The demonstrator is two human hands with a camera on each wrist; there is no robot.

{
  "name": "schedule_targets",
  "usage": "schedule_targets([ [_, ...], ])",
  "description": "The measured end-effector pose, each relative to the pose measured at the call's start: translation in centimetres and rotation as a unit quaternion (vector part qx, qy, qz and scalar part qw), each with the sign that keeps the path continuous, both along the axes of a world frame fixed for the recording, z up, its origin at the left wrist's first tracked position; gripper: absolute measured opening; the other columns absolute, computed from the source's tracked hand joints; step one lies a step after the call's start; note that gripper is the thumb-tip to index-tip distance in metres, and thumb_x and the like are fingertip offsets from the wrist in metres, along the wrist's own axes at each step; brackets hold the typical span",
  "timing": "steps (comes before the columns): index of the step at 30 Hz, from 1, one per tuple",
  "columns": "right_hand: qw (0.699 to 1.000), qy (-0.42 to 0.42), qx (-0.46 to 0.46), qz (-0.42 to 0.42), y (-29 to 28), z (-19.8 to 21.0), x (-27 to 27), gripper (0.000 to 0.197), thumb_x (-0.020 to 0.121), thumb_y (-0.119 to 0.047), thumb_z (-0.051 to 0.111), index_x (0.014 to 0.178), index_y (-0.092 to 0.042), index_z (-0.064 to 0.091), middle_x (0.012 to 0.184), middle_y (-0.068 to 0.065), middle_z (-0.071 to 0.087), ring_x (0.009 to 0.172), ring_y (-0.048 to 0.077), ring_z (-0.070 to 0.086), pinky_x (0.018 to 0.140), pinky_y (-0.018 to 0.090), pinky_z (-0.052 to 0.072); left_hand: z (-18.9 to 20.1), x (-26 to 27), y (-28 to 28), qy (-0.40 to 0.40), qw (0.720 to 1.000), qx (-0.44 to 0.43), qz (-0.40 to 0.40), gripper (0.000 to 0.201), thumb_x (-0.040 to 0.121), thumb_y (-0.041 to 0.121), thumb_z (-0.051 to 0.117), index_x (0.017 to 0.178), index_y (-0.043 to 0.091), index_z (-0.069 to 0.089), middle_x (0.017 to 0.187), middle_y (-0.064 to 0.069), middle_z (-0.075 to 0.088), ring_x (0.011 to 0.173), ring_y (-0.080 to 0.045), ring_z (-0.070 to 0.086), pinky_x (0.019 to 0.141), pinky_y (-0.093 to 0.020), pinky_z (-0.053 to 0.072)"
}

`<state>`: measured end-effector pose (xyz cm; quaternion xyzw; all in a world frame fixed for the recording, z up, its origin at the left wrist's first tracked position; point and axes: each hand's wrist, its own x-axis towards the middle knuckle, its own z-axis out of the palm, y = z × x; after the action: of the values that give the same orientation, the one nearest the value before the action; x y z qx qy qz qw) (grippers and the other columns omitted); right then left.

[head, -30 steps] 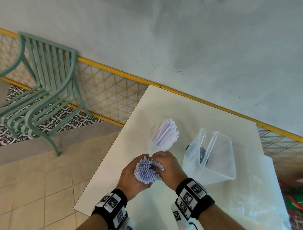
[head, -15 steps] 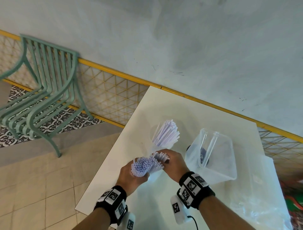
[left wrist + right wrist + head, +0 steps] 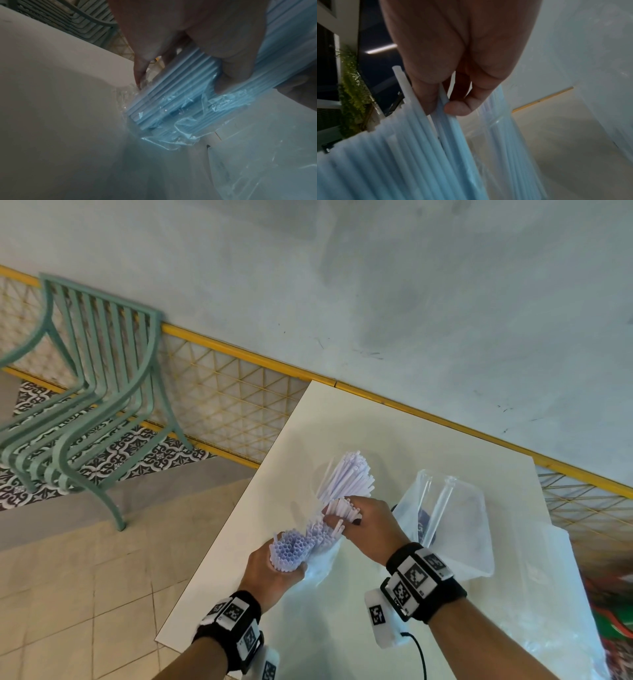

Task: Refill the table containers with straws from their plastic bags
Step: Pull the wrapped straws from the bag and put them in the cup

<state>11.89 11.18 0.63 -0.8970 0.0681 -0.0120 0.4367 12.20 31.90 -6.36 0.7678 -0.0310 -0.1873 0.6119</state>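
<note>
My left hand (image 3: 274, 571) grips a thick bundle of pale straws (image 3: 291, 549) still partly inside its clear plastic bag (image 3: 325, 559); in the left wrist view my fingers (image 3: 236, 67) curl round the straws (image 3: 180, 88) and crinkled bag (image 3: 171, 135). My right hand (image 3: 368, 523) pinches a smaller bunch of straws (image 3: 342, 506) just beyond that bundle, with thumb and fingertips (image 3: 457, 108) closed on them. Behind stands a clear container (image 3: 308, 501) holding upright straws (image 3: 346, 477). A second clear container (image 3: 455, 529) at right holds two clear tubes.
The white table (image 3: 376, 422) ends at its left edge near my left hand, with tiled floor below. A large clear plastic bag (image 3: 555, 594) lies at the right. A green metal chair (image 3: 85, 392) stands far left by a yellow railing.
My hands have parted: the right hand has drawn a small bunch of straws up and away from the bundle, while the left hand with the bundle has shifted left and down.
</note>
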Motion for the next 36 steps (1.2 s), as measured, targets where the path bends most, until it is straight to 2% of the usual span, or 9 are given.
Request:
schedule_targets([
  [5, 1.000, -0.004, -0.002, -0.003, 0.1, 2.0, 0.3, 0.027, 0.082, -0.033, 0.078, 0.081, -0.007, 0.071, 0.071, 0.007, 0.071, 0.061, 0.022, 0.064, 0.063, 0.031, 0.054, 0.5, -0.1, 0.0, 0.007, 1.000, -0.008, 0.001, 0.040, 0.072, -0.001, 0.081, 0.093, 0.027, 0.062, 0.071, 0.032, 0.069, 0.071, 0.018, 0.063, 0.062, 0.000, 0.044],
  [8, 0.999, 0.009, -0.028, -0.030, -0.2, 2.8, 0.7, 0.039, 0.082, -0.038, 0.077, 0.081, -0.002, 0.062, 0.065, 0.011, 0.064, 0.054, 0.019, 0.065, 0.062, 0.029, 0.051, 0.5, -0.1, 0.0, 0.009, 1.000, -0.008, 0.007, 0.039, 0.072, 0.000, 0.082, 0.095, 0.025, 0.063, 0.072, 0.021, 0.070, 0.072, 0.017, 0.063, 0.062, 0.000, 0.045],
  [12, 0.999, 0.010, -0.042, -0.021, -0.6, 3.9, 1.2, 0.033, 0.083, -0.042, 0.074, 0.084, -0.010, 0.065, 0.061, -0.002, 0.064, 0.050, 0.006, 0.062, 0.067, 0.024, 0.049, 0.5, -0.1, 0.0, 0.014, 1.000, -0.008, 0.015, 0.036, 0.071, 0.001, 0.082, 0.095, 0.022, 0.065, 0.075, 0.015, 0.071, 0.070, 0.015, 0.064, 0.060, -0.001, 0.045],
  [15, 0.999, 0.005, -0.044, -0.022, -0.7, 5.1, 1.5, 0.035, 0.084, -0.041, 0.073, 0.091, -0.007, 0.071, 0.062, -0.001, 0.065, 0.049, 0.005, 0.062, 0.062, 0.020, 0.047, 0.7, -0.2, -0.1, 0.014, 1.000, -0.009, 0.018, 0.036, 0.071, 0.000, 0.082, 0.090, 0.025, 0.063, 0.069, 0.021, 0.071, 0.069, 0.015, 0.064, 0.060, 0.000, 0.044],
  [17, 0.999, -0.006, -0.037, -0.020, -0.8, 6.3, 1.6, 0.030, 0.085, -0.037, 0.074, 0.081, -0.007, 0.071, 0.061, -0.001, 0.065, 0.048, 0.008, 0.062, 0.060, 0.023, 0.050, 0.7, -0.2, -0.1, 0.015, 1.000, -0.010, 0.019, 0.035, 0.072, 0.001, 0.082, 0.090, 0.023, 0.064, 0.070, 0.018, 0.070, 0.069, 0.014, 0.064, 0.060, -0.001, 0.045],
  [22, 0.998, -0.044, -0.043, -0.017, -1.2, 10.4, 2.0, 0.020, 0.086, -0.035, 0.072, 0.087, -0.015, 0.076, 0.069, 0.000, 0.073, 0.050, 0.009, 0.064, 0.056, 0.019, 0.052, 0.6, -0.1, 0.0, 0.017, 1.000, -0.004, 0.016, 0.034, 0.072, 0.004, 0.083, 0.096, 0.019, 0.065, 0.081, 0.012, 0.070, 0.071, 0.014, 0.065, 0.061, -0.001, 0.045],
  [28, 0.986, -0.151, -0.023, -0.066, -3.1, 15.4, 3.6, 0.011, 0.090, -0.027, 0.069, 0.092, -0.020, 0.077, 0.061, -0.014, 0.067, 0.050, 0.006, 0.062, 0.053, 0.008, 0.044, 0.9, -0.1, -0.1, 0.018, 1.000, -0.003, 0.018, 0.036, 0.073, 0.004, 0.082, 0.095, 0.024, 0.063, 0.081, 0.015, 0.069, 0.071, 0.016, 0.064, 0.061, 0.000, 0.044],
  [34, 0.990, -0.079, -0.064, -0.097, -2.7, 10.5, 5.6, 0.019, 0.089, -0.036, 0.070, 0.089, -0.017, 0.073, 0.063, -0.011, 0.066, 0.050, -0.003, 0.063, 0.052, 0.005, 0.042, 0.8, 0.0, -0.1, 0.009, 1.000, 0.001, 0.012, 0.035, 0.074, 0.007, 0.083, 0.098, 0.023, 0.064, 0.086, 0.015, 0.069, 0.074, 0.018, 0.063, 0.063, 0.001, 0.044],
  [36, 0.992, -0.025, -0.086, -0.092, -2.6, 8.2, 6.0, 0.022, 0.086, -0.036, 0.073, 0.098, -0.017, 0.071, 0.077, -0.006, 0.070, 0.067, 0.005, 0.067, 0.060, 0.011, 0.045, 0.8, 0.0, -0.2, 0.005, 1.000, 0.004, 0.009, 0.035, 0.074, 0.009, 0.083, 0.099, 0.024, 0.064, 0.088, 0.016, 0.068, 0.075, 0.019, 0.062, 0.064, 0.002, 0.043],
])
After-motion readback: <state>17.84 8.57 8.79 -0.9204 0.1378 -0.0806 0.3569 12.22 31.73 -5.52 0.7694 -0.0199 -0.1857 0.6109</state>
